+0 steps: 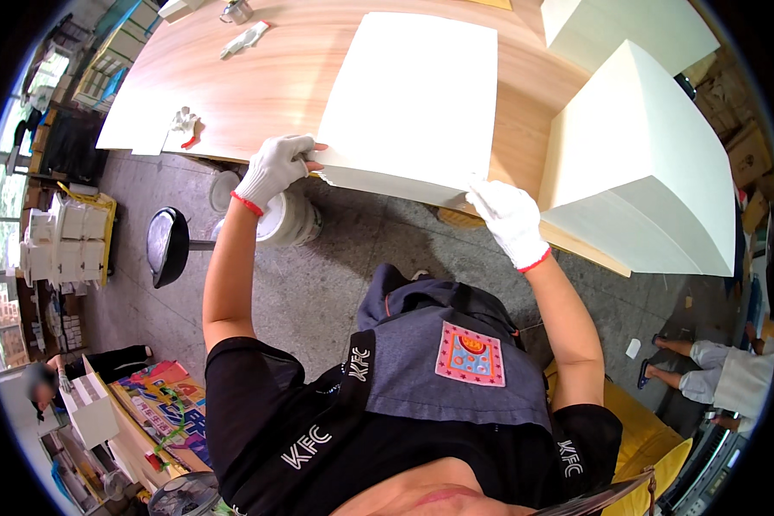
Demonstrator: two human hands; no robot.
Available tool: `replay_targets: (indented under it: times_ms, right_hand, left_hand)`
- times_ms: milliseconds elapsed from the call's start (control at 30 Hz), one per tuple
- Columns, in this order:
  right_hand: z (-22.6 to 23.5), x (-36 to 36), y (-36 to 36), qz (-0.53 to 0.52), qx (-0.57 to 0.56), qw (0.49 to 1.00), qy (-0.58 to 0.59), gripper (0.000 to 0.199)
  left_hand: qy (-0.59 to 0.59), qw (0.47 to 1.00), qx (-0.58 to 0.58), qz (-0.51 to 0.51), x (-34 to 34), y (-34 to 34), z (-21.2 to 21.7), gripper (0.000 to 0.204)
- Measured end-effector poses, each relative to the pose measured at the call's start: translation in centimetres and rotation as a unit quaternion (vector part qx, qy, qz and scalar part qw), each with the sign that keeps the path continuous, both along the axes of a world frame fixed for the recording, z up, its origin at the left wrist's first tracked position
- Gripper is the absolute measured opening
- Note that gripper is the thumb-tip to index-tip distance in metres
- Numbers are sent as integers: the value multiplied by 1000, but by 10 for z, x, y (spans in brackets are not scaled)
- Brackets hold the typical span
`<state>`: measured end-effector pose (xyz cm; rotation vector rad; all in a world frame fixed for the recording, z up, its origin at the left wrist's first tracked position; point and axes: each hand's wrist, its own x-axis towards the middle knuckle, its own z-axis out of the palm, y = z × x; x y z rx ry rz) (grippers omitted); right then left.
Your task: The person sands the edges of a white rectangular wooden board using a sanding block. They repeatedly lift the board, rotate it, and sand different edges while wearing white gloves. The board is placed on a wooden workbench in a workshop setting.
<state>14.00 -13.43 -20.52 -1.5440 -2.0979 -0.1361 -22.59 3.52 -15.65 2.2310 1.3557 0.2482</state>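
A wide stack of white sheets lies on the wooden table, its near edge at the table's front edge. My left hand, in a white knit glove with a red cuff, grips the stack's near left corner; bare fingertips show out of the glove. My right hand, gloved the same way, pinches the near right corner with its fingers together. What its fingertips do under the edge is hidden. To the right stands a much taller white stack, with another white stack behind it.
Loose gloves and a second crumpled glove lie on the table's left, near a metal cup. Below the edge are a white bucket and a black stool. Other people are at the lower left and right.
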Motion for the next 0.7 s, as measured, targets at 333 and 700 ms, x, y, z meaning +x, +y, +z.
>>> replay_targets:
  times_ms: [333, 700]
  right_hand:
    - [-2, 2, 1, 5, -17, 999, 32, 23]
    - [-1, 0, 4, 12, 7, 998, 60, 23]
  left_hand:
    - [-65, 996, 47, -25, -4, -1, -13, 21]
    - [-25, 997, 63, -24, 5, -4, -3, 15]
